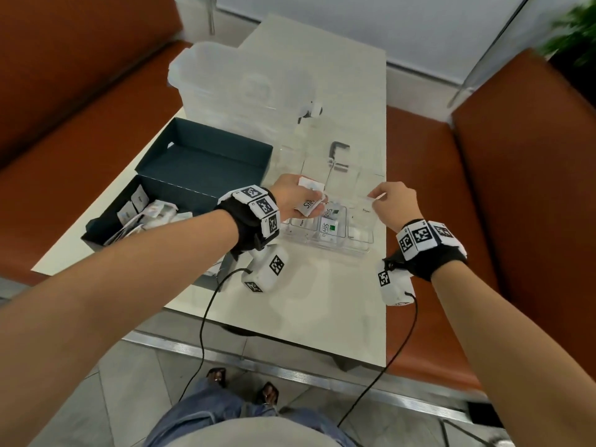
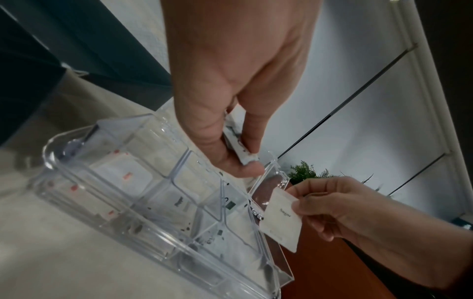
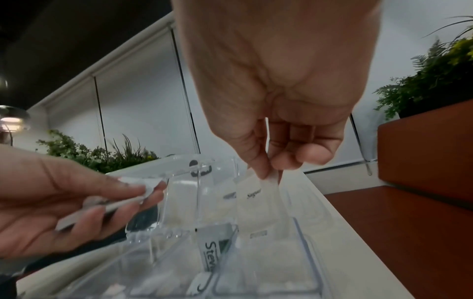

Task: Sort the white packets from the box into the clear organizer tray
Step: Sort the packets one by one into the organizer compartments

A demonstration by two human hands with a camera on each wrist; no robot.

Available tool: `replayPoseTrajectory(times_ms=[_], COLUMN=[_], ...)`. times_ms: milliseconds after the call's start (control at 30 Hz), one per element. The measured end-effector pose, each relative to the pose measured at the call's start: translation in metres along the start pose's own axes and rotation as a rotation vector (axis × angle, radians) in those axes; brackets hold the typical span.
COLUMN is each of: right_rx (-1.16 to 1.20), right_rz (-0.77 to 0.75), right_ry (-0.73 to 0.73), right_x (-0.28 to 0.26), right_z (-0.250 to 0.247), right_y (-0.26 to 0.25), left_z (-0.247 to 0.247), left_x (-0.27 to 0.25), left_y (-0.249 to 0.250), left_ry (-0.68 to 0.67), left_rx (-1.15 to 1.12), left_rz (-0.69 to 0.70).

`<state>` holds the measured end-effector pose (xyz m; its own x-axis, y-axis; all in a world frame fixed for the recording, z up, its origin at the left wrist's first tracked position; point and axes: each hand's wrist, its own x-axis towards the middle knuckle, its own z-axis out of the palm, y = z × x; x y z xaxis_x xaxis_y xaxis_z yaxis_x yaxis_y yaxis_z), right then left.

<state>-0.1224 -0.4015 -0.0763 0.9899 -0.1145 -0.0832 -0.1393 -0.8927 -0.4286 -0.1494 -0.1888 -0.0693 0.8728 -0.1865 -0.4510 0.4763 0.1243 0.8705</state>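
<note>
A: Why is the right hand [image 1: 395,201] poised at centre-right of the head view?

B: It pinches one sugar packet [image 2: 281,219] by its top edge between thumb and fingertips, so it hangs flat above the rightmost compartment of the clear organizer tray [image 1: 361,250]; held that way it should slip in upright, I judge.

A: And the left hand [image 1: 295,196]?

B: It grips a small stack of packets [image 1: 310,201], probably a reserve to feed from; the top one reads Stevia; matching Stevia packets [image 1: 329,228] already stand in the middle compartment.

A: Where are the rest?

B: In the dark box [image 1: 106,227] at left of the frame, on the table [image 1: 309,304]; more sorting remains.
</note>
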Motion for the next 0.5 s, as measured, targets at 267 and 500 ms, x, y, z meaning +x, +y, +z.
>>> replayPoseTrajectory(times_ms=[267,500], right_rx=[-0.361,-0.629], right_rz=[-0.057,-0.242], right_ry=[-0.154,-0.129], right_x=[-0.005,0.001], right_z=[0.031,0.038], right_y=[0.005,0.015], left_z=[0.003,0.004], left_x=[-0.001,0.0], left_y=[-0.005,-0.004], left_ry=[0.025,0.05], left_rx=[-0.007,0.005], left_rz=[0.016,0.019])
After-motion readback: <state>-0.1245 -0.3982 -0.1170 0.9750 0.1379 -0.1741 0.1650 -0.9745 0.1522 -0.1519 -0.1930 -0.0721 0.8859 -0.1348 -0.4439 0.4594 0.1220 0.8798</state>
